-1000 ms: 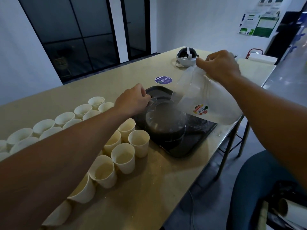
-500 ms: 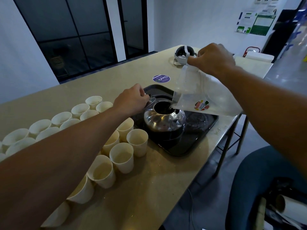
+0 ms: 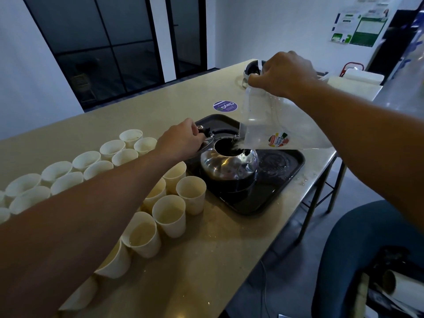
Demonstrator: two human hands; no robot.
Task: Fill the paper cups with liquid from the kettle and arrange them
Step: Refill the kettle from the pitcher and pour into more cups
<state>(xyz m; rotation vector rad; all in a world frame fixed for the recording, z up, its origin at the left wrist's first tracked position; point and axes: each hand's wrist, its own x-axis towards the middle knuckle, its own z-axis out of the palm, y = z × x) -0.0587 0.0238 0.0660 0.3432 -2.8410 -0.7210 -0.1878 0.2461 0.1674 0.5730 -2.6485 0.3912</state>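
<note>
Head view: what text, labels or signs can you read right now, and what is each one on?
"ClayG", seen upside down: round purple sticker on the beige table; its smaller print is unreadable.
"sunny" plus a blurred second word: colourful label on the clear plastic bag gripped by the right hand.
Green and white wall posters: too small to read.

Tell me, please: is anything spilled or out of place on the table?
Yes. Small drops lie on the table edge at, right of the black tray, and the tray's surface looks wet. They sit near the clear plastic bag, which is tipped over the open steel kettle. The paper cups stand upright.
</note>
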